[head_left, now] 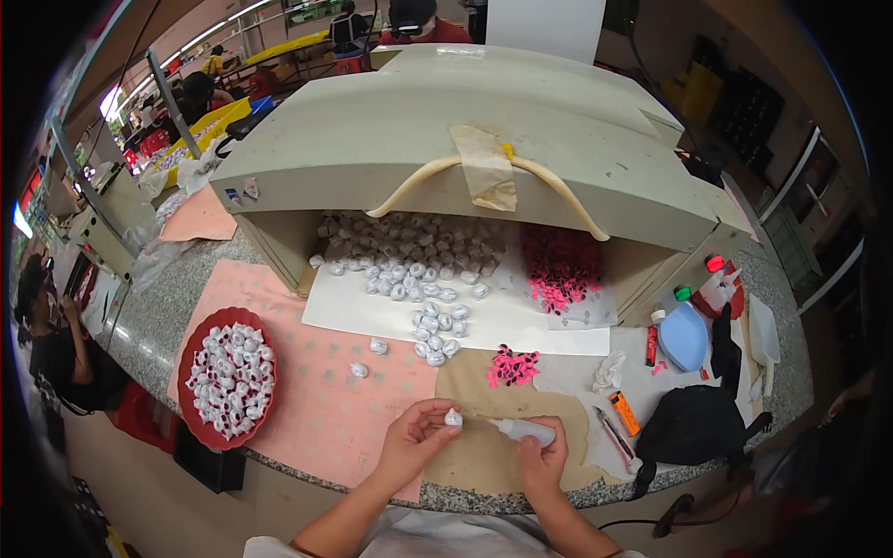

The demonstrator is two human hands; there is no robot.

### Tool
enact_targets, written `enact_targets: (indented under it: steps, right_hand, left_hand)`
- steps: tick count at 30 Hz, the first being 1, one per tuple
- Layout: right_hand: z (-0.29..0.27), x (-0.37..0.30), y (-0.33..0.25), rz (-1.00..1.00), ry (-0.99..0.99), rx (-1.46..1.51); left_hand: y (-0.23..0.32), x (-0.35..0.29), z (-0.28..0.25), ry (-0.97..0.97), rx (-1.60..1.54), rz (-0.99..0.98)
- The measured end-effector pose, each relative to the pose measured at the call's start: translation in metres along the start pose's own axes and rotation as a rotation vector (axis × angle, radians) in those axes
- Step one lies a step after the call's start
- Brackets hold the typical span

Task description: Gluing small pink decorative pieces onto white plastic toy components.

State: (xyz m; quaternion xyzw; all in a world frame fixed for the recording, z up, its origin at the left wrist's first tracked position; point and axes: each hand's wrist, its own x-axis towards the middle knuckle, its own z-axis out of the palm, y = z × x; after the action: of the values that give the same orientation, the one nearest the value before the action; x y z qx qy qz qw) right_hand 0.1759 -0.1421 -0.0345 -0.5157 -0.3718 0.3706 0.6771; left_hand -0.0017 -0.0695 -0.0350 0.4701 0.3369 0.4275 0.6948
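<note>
My left hand (pixel 417 439) pinches a small white rounded piece (pixel 453 418) between thumb and fingertips. A whitish squeeze bottle (pixel 526 431) with a narrow nozzle is gripped in my right hand (pixel 545 458). Its tip points left toward the white piece, with a small gap between them. Beyond my hands lies a little heap of pink and black pieces (pixel 513 366) on brown paper (pixel 465 395). More white rounded pieces (pixel 433 325) trail out from a large pile under the grey-green shelf. Two loose ones (pixel 359 370) rest on the pink sheet.
A red scalloped bowl (pixel 268 402) of white and dark red pieces stands at left. The shelf (pixel 391 139) overhangs the piles, including pink pieces (pixel 561 270). At right are an orange lighter-like object (pixel 625 414), a cutter knife (pixel 614 432), a black bag (pixel 688 423) and a blue tray (pixel 683 337).
</note>
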Motion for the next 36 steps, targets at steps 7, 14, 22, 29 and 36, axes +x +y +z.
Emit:
enact_targets:
  steps: [7,14,22,29,36]
  right_hand:
    - [0.001,-0.007,-0.001,-0.044,0.007,-0.084]
    - [0.001,-0.020,-0.036,0.050,-0.030,0.031]
    - [0.007,-0.016,-0.052,-0.021,-0.010,-0.019]
    - [0.025,-0.023,-0.038,-0.022,0.011,-0.064]
    - [0.041,-0.018,-0.035,-0.026,0.022,-0.080]
  left_hand:
    - [0.007,-0.007,-0.001,-0.009,0.019,-0.009]
    - [0.034,-0.028,0.017,0.039,0.019,-0.014]
    - [0.043,-0.029,0.020,0.029,0.017,0.047]
    - [0.041,-0.034,0.002,0.020,0.036,0.008]
    - [0.051,-0.029,-0.016,-0.003,0.015,-0.010]
